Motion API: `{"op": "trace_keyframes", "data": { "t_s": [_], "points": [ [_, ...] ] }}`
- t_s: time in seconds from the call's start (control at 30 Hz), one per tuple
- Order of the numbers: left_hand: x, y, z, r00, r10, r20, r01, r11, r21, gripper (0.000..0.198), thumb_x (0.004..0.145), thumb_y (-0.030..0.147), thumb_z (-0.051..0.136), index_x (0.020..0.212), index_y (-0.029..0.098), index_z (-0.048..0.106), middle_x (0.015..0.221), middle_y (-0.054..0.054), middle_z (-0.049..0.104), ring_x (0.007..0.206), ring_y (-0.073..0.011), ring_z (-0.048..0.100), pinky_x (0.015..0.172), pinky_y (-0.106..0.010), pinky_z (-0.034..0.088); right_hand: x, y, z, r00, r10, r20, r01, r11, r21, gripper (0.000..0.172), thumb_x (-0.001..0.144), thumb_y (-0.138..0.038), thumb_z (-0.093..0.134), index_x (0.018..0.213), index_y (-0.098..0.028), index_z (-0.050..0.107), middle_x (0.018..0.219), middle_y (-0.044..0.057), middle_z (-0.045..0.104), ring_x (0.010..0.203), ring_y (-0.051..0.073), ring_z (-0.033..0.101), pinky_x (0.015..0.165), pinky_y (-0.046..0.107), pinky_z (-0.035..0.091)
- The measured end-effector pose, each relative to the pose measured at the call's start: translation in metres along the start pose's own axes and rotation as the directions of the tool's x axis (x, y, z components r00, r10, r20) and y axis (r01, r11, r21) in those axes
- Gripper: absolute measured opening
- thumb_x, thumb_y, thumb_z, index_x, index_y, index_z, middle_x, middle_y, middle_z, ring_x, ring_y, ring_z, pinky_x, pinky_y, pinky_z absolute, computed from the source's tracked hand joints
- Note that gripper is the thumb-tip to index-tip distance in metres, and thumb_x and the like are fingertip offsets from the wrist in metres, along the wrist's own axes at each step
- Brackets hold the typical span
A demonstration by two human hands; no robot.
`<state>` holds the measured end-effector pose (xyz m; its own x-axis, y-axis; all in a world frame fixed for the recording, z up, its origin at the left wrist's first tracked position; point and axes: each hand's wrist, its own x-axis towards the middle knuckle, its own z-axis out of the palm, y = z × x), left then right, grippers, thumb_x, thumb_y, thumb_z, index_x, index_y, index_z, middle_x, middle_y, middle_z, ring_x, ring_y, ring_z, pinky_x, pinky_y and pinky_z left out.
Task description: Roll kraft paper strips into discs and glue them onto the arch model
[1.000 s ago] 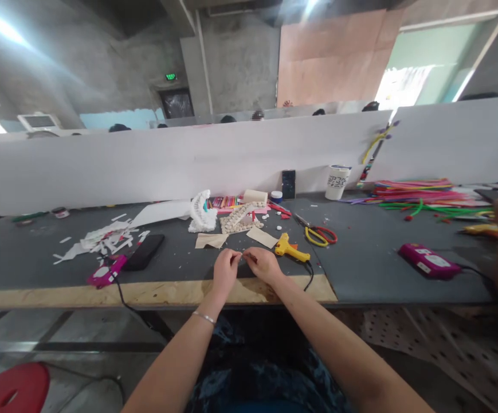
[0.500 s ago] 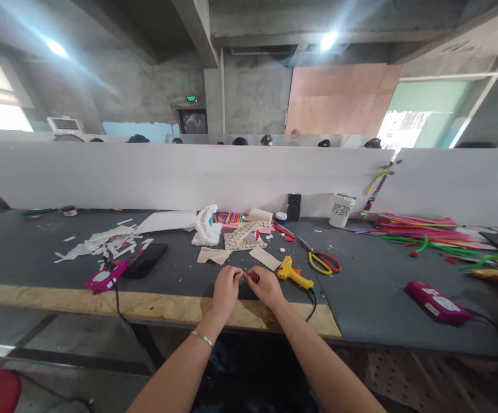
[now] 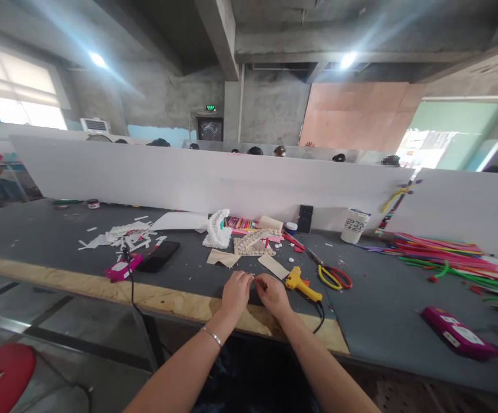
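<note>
My left hand point(image 3: 236, 292) and my right hand point(image 3: 272, 293) are close together above the table's front edge. Both have their fingers pinched, fingertips almost meeting; what lies between them is too small to make out. Just right of my right hand lies a yellow glue gun point(image 3: 304, 285) with a black cord. Beyond my hands are two beige paper pieces, the left one point(image 3: 223, 258) curled and the right one point(image 3: 273, 266) flat. Behind them sits a beige, pebble-textured craft piece point(image 3: 255, 243), beside a white, bumpy curved piece point(image 3: 218, 229).
Scissors point(image 3: 333, 276) with yellow and red handles lie to the right, near a white cup point(image 3: 354, 225) and colourful pipe cleaners point(image 3: 438, 252). Leftward are white paper scraps point(image 3: 130, 234), a black phone point(image 3: 159, 256) and a magenta device point(image 3: 123, 267). A white partition point(image 3: 188, 178) stands behind.
The view has turned slightly left, so the table things appear shifted right. My hands stay pinched close together. Another person's hand at the right edge is out of view now.
</note>
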<state>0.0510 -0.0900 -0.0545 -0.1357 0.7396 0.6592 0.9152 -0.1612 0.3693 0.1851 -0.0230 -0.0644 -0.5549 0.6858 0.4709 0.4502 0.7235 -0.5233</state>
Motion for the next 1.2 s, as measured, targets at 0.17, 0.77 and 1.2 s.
{"op": "trace_keyframes", "data": {
  "t_s": [0.17,0.77,1.2],
  "points": [
    [-0.002,0.003,-0.003,1.0,0.007,0.029,-0.006,1.0,-0.028,0.019,0.094,0.02,0.052,0.081,0.022,0.066,0.084,-0.005,0.066,0.084,-0.02,0.062,0.075,-0.032,0.051,-0.001,0.005,0.002,0.999,0.022,-0.029,-0.022,1.0,-0.011,0.027,0.096,-0.035,0.056,0.118,-0.019,0.061,0.119,0.008,0.062,0.098,0.019,0.064,0.084,0.039,0.055],
    [0.003,0.0,-0.005,0.997,-0.052,0.053,0.058,0.99,-0.13,0.015,0.092,0.017,0.054,0.092,0.019,0.069,0.093,-0.007,0.07,0.09,-0.0211,0.065,0.084,-0.035,0.05,-0.001,0.01,0.003,0.995,0.001,-0.095,0.0,1.0,0.018,0.028,0.095,-0.034,0.057,0.117,-0.017,0.06,0.115,0.008,0.064,0.094,0.018,0.064,0.081,0.038,0.056],
    [0.002,0.008,-0.011,0.992,-0.122,0.04,0.126,0.987,-0.099,0.013,0.092,0.018,0.054,0.089,0.02,0.066,0.092,-0.007,0.069,0.092,-0.0227,0.062,0.085,-0.037,0.044,-0.001,0.004,-0.005,0.989,-0.106,-0.1,0.116,0.988,0.102,0.024,0.096,-0.034,0.057,0.113,-0.017,0.062,0.113,0.007,0.064,0.093,0.018,0.064,0.08,0.037,0.056]
  ]
}}
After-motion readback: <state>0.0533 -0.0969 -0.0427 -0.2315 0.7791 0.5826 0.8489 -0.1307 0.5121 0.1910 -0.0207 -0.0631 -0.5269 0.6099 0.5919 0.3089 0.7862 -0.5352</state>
